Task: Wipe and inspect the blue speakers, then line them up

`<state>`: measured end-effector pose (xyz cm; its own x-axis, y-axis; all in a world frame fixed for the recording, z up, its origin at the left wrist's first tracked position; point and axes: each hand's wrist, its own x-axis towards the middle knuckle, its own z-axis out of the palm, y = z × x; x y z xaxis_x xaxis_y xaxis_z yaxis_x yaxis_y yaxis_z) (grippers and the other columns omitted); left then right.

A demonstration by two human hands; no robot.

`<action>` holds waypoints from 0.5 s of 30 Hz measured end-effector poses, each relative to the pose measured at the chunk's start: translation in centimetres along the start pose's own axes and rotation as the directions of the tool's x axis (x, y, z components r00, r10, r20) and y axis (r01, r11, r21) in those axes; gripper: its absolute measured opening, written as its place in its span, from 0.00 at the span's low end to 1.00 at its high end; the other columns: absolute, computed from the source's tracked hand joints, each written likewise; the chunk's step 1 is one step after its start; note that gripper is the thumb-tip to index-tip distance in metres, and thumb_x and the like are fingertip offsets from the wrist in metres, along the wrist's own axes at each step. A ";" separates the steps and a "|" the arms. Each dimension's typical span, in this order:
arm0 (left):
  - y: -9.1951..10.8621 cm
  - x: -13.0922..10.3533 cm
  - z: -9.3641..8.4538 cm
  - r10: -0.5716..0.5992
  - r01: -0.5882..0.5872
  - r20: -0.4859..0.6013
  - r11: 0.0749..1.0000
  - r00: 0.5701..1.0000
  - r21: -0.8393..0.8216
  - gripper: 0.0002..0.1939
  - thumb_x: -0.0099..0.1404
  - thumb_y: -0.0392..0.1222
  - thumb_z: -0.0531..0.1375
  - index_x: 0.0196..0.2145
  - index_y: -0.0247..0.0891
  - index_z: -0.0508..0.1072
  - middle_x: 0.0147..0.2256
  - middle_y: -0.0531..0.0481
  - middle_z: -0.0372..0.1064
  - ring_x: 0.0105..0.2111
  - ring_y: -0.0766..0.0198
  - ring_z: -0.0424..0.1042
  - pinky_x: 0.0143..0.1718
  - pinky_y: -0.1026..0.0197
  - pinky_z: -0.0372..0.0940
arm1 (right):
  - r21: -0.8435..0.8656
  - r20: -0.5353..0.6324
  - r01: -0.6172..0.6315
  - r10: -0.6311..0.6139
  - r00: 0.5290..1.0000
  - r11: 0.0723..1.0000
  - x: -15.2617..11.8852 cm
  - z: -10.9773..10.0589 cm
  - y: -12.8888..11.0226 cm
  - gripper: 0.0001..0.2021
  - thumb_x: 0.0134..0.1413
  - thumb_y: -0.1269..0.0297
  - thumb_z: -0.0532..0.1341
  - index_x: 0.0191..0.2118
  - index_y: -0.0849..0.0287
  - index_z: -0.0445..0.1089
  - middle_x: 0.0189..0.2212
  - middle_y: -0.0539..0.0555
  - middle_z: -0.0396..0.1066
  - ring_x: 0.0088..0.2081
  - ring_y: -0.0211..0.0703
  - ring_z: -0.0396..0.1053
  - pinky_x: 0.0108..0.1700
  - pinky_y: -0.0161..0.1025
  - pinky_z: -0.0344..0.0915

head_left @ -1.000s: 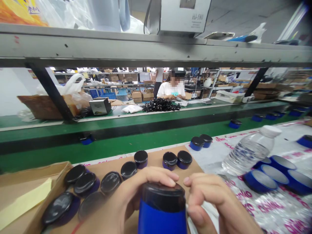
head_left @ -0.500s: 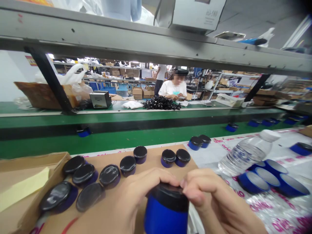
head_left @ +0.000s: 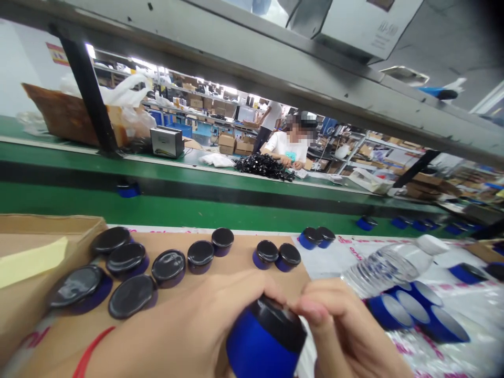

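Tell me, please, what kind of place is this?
Most likely a factory assembly line: a long green conveyor belt, many identical blue jars with black lids on cardboard, and another worker seated at a facing bench.

The left hand point(head_left: 205, 320) curls inward, fingers bent, thumb reaching right. The right hand point(head_left: 346, 336) meets it fingertip to fingertip, knuckles raised.

**A crowded workshop behind the green line**

A green conveyor belt point(head_left: 205, 212) crosses the view under a grey metal shelf point(head_left: 275, 58) on black braces point(head_left: 88, 89). Beyond, a seated person point(head_left: 293, 147) works among benches and cardboard boxes point(head_left: 226, 140), under bright ceiling lights point(head_left: 145, 64).
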<state>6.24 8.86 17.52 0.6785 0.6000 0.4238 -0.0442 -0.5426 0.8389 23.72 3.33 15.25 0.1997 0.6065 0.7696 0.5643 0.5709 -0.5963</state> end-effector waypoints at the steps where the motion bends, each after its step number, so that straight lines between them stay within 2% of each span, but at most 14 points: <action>1: 0.0 0.0 0.1 0.003 -0.007 -0.050 0.997 0.999 -0.082 0.20 0.61 0.43 0.64 0.51 0.44 0.74 0.43 0.47 0.78 0.47 0.49 0.76 0.49 0.58 0.69 | 0.006 0.005 -0.001 0.001 1.000 1.000 0.2 -0.2 0.3 0.12 0.66 0.68 0.58 0.29 0.58 0.68 0.24 0.46 0.67 0.26 0.31 0.67 0.29 0.29 0.62; 3: 0.0 0.1 0.4 -0.004 -0.021 -0.117 0.976 0.993 -0.214 0.19 0.61 0.45 0.64 0.50 0.44 0.74 0.42 0.46 0.78 0.50 0.47 0.74 0.51 0.55 0.68 | 0.047 0.015 0.013 -0.013 1.000 0.999 0.6 -0.9 1.2 0.16 0.70 0.67 0.53 0.28 0.58 0.65 0.23 0.46 0.65 0.26 0.31 0.68 0.30 0.27 0.65; 5: 0.2 0.4 0.5 -0.022 -0.015 -0.131 0.960 0.991 -0.278 0.20 0.61 0.47 0.63 0.50 0.43 0.74 0.43 0.46 0.77 0.51 0.46 0.73 0.53 0.54 0.67 | 0.112 0.020 0.041 -0.043 0.999 0.993 0.9 -1.7 1.9 0.19 0.73 0.63 0.49 0.27 0.58 0.62 0.24 0.48 0.64 0.28 0.32 0.69 0.31 0.28 0.68; 6: 0.2 0.5 0.6 -0.028 -0.010 -0.128 0.958 0.991 -0.287 0.20 0.61 0.47 0.63 0.50 0.43 0.74 0.43 0.46 0.77 0.51 0.46 0.72 0.53 0.54 0.67 | 0.124 0.057 0.059 -0.066 0.996 0.991 1.0 -1.9 2.2 0.20 0.73 0.57 0.49 0.29 0.58 0.64 0.25 0.49 0.66 0.30 0.34 0.71 0.33 0.30 0.70; 8: 0.3 0.7 0.6 -0.019 -0.013 -0.119 0.965 0.993 -0.262 0.20 0.61 0.47 0.62 0.51 0.43 0.73 0.43 0.46 0.77 0.50 0.46 0.73 0.53 0.54 0.67 | 0.081 0.206 0.131 -0.145 0.968 0.988 0.9 -2.3 2.4 0.19 0.67 0.47 0.54 0.35 0.58 0.69 0.31 0.51 0.70 0.35 0.37 0.73 0.37 0.31 0.73; 9: 0.3 0.8 0.6 -0.003 -0.024 -0.114 0.973 0.993 -0.231 0.19 0.62 0.46 0.62 0.51 0.43 0.73 0.42 0.46 0.77 0.50 0.47 0.73 0.53 0.54 0.67 | 0.042 0.280 0.178 -0.182 0.942 0.983 0.7 -2.2 2.3 0.17 0.64 0.48 0.59 0.40 0.59 0.70 0.34 0.52 0.72 0.37 0.38 0.74 0.39 0.31 0.74; 10: 0.3 0.8 0.5 0.019 -0.039 -0.107 0.981 0.994 -0.189 0.19 0.62 0.45 0.62 0.51 0.43 0.73 0.42 0.46 0.77 0.49 0.47 0.74 0.52 0.54 0.67 | 0.006 0.326 0.223 -0.213 0.921 0.975 0.6 -2.1 2.2 0.14 0.61 0.54 0.64 0.44 0.60 0.70 0.36 0.53 0.73 0.39 0.38 0.75 0.41 0.30 0.74; 11: 0.3 0.9 0.4 0.039 -0.052 -0.091 0.989 0.995 -0.136 0.19 0.62 0.43 0.62 0.52 0.43 0.73 0.43 0.46 0.78 0.48 0.48 0.74 0.52 0.55 0.68 | -0.022 0.314 0.251 -0.232 0.921 0.968 0.4 -1.8 2.0 0.10 0.59 0.64 0.66 0.44 0.61 0.70 0.37 0.53 0.73 0.39 0.37 0.75 0.41 0.29 0.74; 12: 0.3 0.9 0.2 0.054 -0.058 -0.057 0.996 0.997 -0.073 0.20 0.63 0.41 0.62 0.53 0.43 0.73 0.43 0.46 0.78 0.47 0.49 0.75 0.52 0.56 0.68 | -0.039 0.265 0.259 -0.240 0.934 0.965 0.3 -1.5 1.8 0.08 0.57 0.74 0.66 0.42 0.61 0.70 0.35 0.52 0.74 0.38 0.36 0.75 0.40 0.29 0.73; 13: 0.2 0.9 0.1 0.060 -0.060 -0.010 0.998 0.998 -0.004 0.20 0.63 0.39 0.61 0.54 0.44 0.73 0.45 0.47 0.78 0.46 0.51 0.75 0.51 0.57 0.68 | -0.042 0.206 0.253 -0.240 0.949 0.966 0.2 -1.1 1.7 0.08 0.56 0.79 0.64 0.40 0.60 0.71 0.33 0.51 0.74 0.37 0.36 0.75 0.38 0.29 0.73; 15: 0.0 0.9 -0.2 0.047 -0.058 0.091 0.991 0.995 0.120 0.24 0.63 0.35 0.61 0.57 0.45 0.71 0.48 0.48 0.77 0.46 0.53 0.76 0.51 0.59 0.67 | -0.048 0.122 0.221 -0.214 0.969 0.974 0.2 -0.5 1.5 0.09 0.55 0.81 0.61 0.36 0.59 0.72 0.30 0.50 0.74 0.33 0.36 0.74 0.33 0.29 0.73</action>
<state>6.69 9.49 18.01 0.7396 0.5179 0.4299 0.0053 -0.6432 0.7657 25.04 4.04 14.65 -0.0249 0.5331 0.8457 0.6320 0.6638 -0.3999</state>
